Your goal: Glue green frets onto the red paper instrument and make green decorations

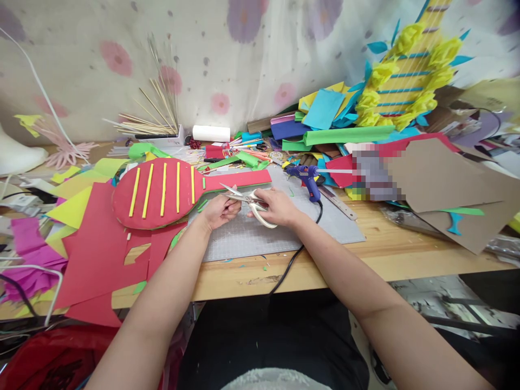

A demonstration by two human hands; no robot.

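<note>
My right hand (280,206) grips a pair of scissors (263,218) by the white handles, the blades parted and pointing left. Close to those blades, my left hand (221,212) is closed, its fingers pinched together; whatever they hold is hidden or too small to name. Just behind both hands lies a red paper guitar shape (158,192) with a round body, several yellow strips across it and a long neck (244,180). Under the hands is a grey cutting mat (239,241). A blue glue gun (306,176) rests on the mat, right of my right hand.
Red paper sheets (97,244) lie at left. A metal ruler (338,203) sits on the mat's right side, and the glue gun's black cord (290,264) runs over the front edge. Brown cardboard (447,179) and a yellow paper-flowered guitar (406,76) stand at right.
</note>
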